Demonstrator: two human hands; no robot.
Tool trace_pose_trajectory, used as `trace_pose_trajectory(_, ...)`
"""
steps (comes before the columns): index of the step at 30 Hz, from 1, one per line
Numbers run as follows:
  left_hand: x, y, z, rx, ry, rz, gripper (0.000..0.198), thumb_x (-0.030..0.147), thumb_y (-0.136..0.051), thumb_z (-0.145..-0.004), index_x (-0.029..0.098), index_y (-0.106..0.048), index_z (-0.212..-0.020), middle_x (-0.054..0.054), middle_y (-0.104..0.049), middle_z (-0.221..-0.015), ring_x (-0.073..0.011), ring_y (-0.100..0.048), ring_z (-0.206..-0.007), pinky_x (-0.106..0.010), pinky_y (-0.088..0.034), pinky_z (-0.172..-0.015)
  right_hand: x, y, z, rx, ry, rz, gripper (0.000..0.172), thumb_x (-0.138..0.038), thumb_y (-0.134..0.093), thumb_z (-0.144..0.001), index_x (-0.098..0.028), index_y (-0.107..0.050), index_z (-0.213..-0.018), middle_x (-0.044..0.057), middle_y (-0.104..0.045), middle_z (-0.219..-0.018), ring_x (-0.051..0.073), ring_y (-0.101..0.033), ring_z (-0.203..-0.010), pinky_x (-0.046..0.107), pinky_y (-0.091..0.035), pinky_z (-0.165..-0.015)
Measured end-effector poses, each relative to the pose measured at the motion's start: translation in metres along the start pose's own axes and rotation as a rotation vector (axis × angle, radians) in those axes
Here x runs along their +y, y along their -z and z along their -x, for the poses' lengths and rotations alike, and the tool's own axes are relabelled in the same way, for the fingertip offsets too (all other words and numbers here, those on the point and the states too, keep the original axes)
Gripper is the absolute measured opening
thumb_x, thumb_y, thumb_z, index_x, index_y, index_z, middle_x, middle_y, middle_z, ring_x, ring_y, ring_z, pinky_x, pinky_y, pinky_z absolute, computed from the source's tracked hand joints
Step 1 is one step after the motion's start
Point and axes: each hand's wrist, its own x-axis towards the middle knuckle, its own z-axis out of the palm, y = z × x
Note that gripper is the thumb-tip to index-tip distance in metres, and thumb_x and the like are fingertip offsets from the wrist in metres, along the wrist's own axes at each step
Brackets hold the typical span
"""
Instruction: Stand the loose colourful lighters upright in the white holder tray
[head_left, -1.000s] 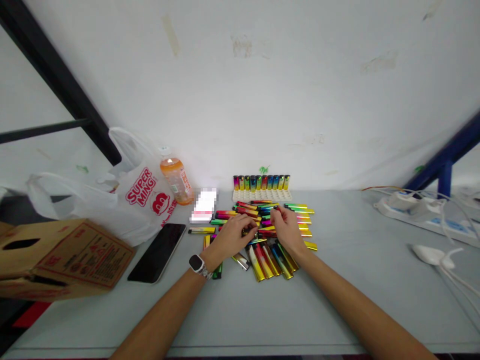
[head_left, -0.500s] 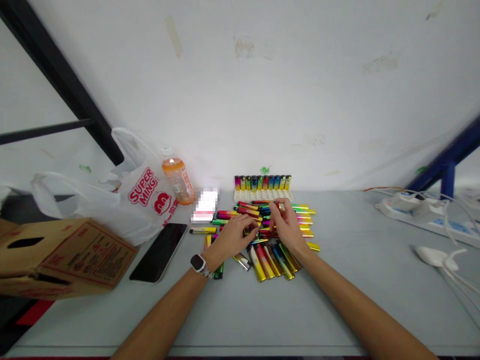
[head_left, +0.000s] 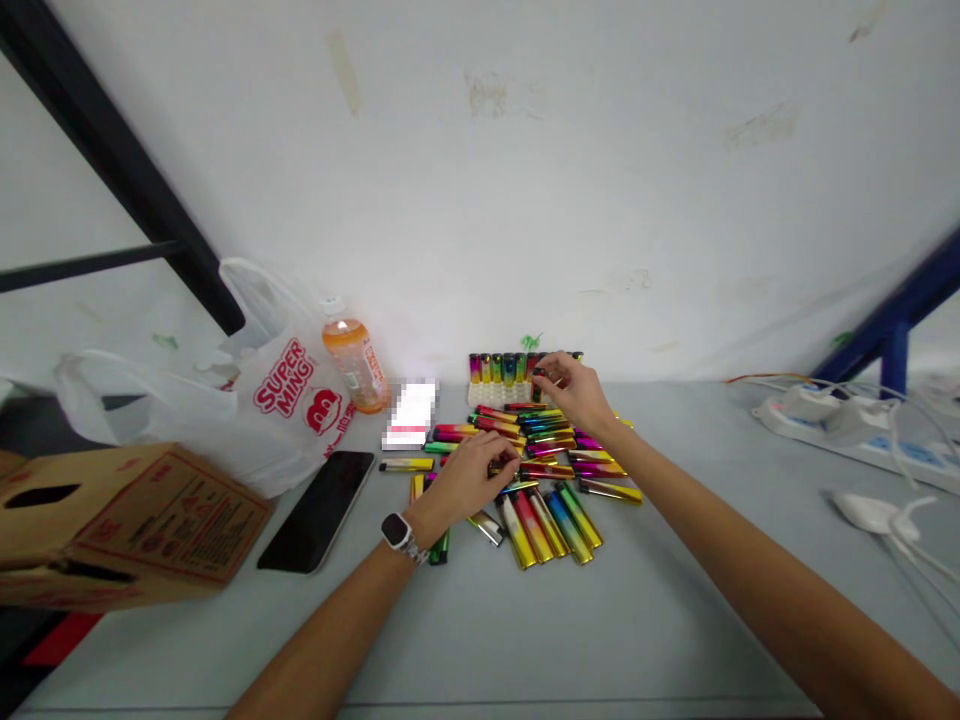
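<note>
A heap of shiny multicoloured lighters point(head_left: 551, 500) lies on the grey table point(head_left: 675, 560). Behind it a white slotted tray point(head_left: 491, 392) holds a row of upright lighters point(head_left: 499, 366) against the wall. My right hand point(head_left: 577, 390) is stretched out to the tray, fingers pinched on a lighter point(head_left: 538, 382) at the row's right part. My left hand point(head_left: 469, 478), with a watch on the wrist, rests curled on the heap, fingers closed over lighters there.
A black phone point(head_left: 316, 510) lies left of the heap, with a cardboard box point(head_left: 127, 520), a white plastic bag point(head_left: 262, 400) and an orange drink bottle point(head_left: 352, 365) further left. A white card point(head_left: 409, 412) lies by the bottle. A power strip point(head_left: 840, 420) and cables lie at right.
My right hand has lifted a lighter from the heap and carried it back to the tray's row. My left hand has stayed on the heap.
</note>
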Motion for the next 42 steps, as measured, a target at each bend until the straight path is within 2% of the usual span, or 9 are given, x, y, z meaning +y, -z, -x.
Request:
trace_pose_trajectory(7, -0.001, 0.000, -0.001, -0.010, 0.008, -0.016, 0.012, 0.026, -0.056, -0.093, 0.021, -0.065, -0.087, -0.003, -0.069, -0.093, -0.0203, -0.063, -0.093, -0.034, -0.046, -0.082, 0.016, -0.016, -0.037, -0.076, -0.026, 0.037, 0.011, -0.026, -0.066, -0.078, -0.020, -0.061, -0.086, 0.000, -0.069, -0.070, 0.016, -0.062, -0.063, 0.031, -0.049, -0.067)
trace_pose_trajectory(16, -0.001, 0.000, -0.001, -0.026, 0.011, -0.029, 0.013, 0.027, -0.055, -0.094, 0.020, -0.065, -0.088, -0.004, -0.068, -0.092, -0.0205, -0.062, -0.093, -0.034, -0.045, -0.083, 0.030, -0.018, -0.047, -0.132, -0.022, 0.032, 0.010, -0.026, -0.063, -0.081, -0.018, -0.064, -0.088, 0.002, -0.072, -0.072, 0.017, -0.065, -0.066, 0.032, -0.050, -0.068)
trace_pose_trajectory(25, -0.003, -0.001, -0.001, -0.025, 0.007, -0.035, 0.012, 0.028, -0.056, -0.094, 0.020, -0.065, -0.090, -0.003, -0.068, -0.093, -0.0200, -0.062, -0.093, -0.034, -0.045, -0.084, 0.034, -0.011, -0.059, -0.144, 0.028, 0.237, 0.013, -0.020, -0.065, -0.082, -0.015, -0.075, -0.090, 0.006, -0.071, -0.083, 0.018, -0.064, -0.074, 0.033, -0.050, -0.075)
trace_pose_trajectory(28, -0.002, -0.001, -0.001, -0.024, 0.012, -0.030, 0.013, 0.028, -0.055, -0.094, 0.020, -0.065, -0.090, -0.003, -0.068, -0.094, -0.0200, -0.062, -0.095, -0.034, -0.045, -0.085, 0.031, -0.012, -0.057, -0.128, 0.083, 0.414, 0.017, -0.021, -0.064, -0.085, -0.015, -0.078, -0.094, 0.009, -0.065, -0.094, 0.019, -0.063, -0.081, 0.033, -0.050, -0.081)
trace_pose_trajectory(32, -0.002, 0.000, 0.000, -0.021, 0.009, -0.022, 0.012, 0.027, -0.056, -0.094, 0.021, -0.065, -0.089, -0.003, -0.068, -0.093, -0.0200, -0.062, -0.094, -0.034, -0.045, -0.084, 0.026, -0.014, -0.047, -0.181, 0.093, 0.587, 0.031, -0.026, -0.055, -0.093, -0.019, -0.075, -0.116, 0.011, -0.059, -0.107, 0.022, -0.063, -0.092, 0.034, -0.049, -0.087)
trace_pose_trajectory(38, -0.001, 0.000, 0.000, -0.012, 0.010, -0.029, 0.013, 0.026, -0.056, -0.094, 0.020, -0.066, -0.088, -0.003, -0.068, -0.091, -0.0195, -0.062, -0.092, -0.033, -0.045, -0.083, 0.015, -0.015, -0.027, -0.268, 0.107, 0.776, 0.053, -0.026, -0.046, -0.096, -0.023, -0.046, -0.149, 0.013, -0.056, -0.116, 0.026, -0.062, -0.095, 0.037, -0.047, -0.087)
trace_pose_trajectory(40, -0.001, 0.000, 0.000, -0.007, 0.007, -0.030, 0.013, 0.026, -0.056, -0.094, 0.020, -0.066, -0.088, -0.003, -0.068, -0.092, -0.0193, -0.062, -0.091, -0.033, -0.045, -0.082, 0.010, -0.015, -0.021, -0.263, 0.124, 0.770, 0.052, -0.024, -0.046, -0.095, -0.021, -0.046, -0.147, 0.013, -0.055, -0.119, 0.025, -0.062, -0.097, 0.036, -0.045, -0.088)
trace_pose_trajectory(42, -0.001, 0.000, 0.001, -0.003, 0.006, -0.031, 0.013, 0.027, -0.057, -0.093, 0.020, -0.066, -0.088, -0.003, -0.068, -0.092, -0.0190, -0.062, -0.090, -0.033, -0.045, -0.082, 0.004, -0.016, -0.016, -0.289, 0.145, 0.763, 0.041, -0.024, -0.048, -0.094, -0.020, -0.057, -0.134, 0.013, -0.056, -0.119, 0.024, -0.061, -0.097, 0.036, -0.044, -0.090)
